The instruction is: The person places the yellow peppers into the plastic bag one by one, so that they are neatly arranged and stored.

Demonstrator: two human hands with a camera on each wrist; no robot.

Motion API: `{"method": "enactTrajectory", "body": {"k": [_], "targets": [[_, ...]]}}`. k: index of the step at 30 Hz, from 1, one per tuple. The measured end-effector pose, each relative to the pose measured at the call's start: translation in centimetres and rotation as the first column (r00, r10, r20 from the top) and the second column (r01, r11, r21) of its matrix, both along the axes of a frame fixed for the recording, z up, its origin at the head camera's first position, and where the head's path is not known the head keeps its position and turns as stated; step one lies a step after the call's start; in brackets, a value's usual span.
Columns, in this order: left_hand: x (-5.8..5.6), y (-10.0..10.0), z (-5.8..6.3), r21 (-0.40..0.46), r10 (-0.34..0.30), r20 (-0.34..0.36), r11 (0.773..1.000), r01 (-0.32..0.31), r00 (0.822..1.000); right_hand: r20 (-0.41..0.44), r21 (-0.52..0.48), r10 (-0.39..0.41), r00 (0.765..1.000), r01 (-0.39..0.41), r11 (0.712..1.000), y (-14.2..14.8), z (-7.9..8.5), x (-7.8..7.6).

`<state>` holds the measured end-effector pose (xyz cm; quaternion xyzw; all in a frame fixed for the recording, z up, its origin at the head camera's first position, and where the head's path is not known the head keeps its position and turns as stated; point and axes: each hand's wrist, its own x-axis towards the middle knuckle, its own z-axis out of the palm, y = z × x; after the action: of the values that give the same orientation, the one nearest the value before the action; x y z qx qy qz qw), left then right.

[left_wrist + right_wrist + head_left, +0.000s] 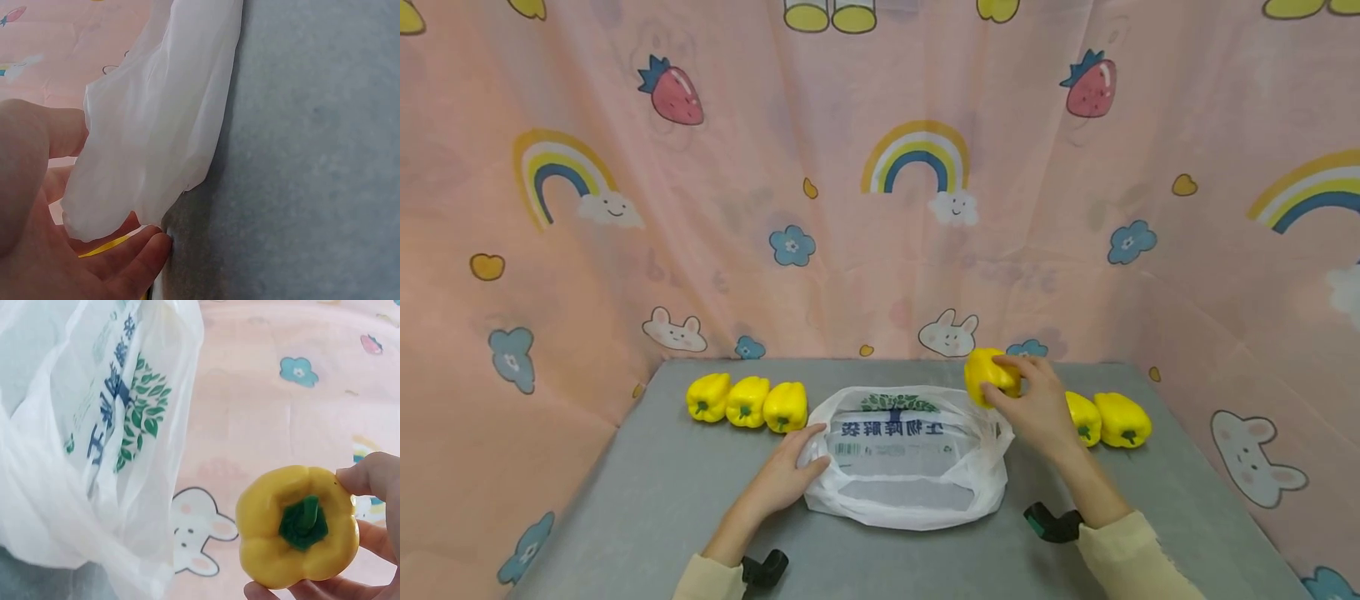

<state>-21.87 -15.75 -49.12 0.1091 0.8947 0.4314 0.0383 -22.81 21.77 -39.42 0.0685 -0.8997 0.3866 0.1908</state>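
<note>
A white plastic bag [917,504] with a green tree print and blue lettering lies on the grey table, its mouth spread wide. My left hand [786,471] holds the bag's left edge; in the left wrist view thin white plastic [156,119] passes between the thumb and fingers. Above the bag's far right corner, my right hand [1037,408] grips a yellow bell pepper [985,375] between thumb and fingers. Its green stem [306,522] faces the right wrist camera. In that view the pepper is beside the bag [150,412], apart from it.
Three yellow bell peppers [747,402] stand in a row left of the bag. To its right are two more yellow peppers [1122,420], one partly hidden by my right hand. A pink patterned curtain [880,275] rises behind the grey table [662,500].
</note>
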Motion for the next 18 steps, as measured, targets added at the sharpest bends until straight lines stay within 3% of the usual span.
{"method": "enactTrajectory", "body": {"k": [18], "targets": [[0.0, 0.0, 0.1, 0.004, 0.007, -0.016, 1.000, -0.007, 1.000, -0.020, -0.056, 0.093, 0.995, -0.094, 0.994, -4.8, -0.3, -0.8]]}}
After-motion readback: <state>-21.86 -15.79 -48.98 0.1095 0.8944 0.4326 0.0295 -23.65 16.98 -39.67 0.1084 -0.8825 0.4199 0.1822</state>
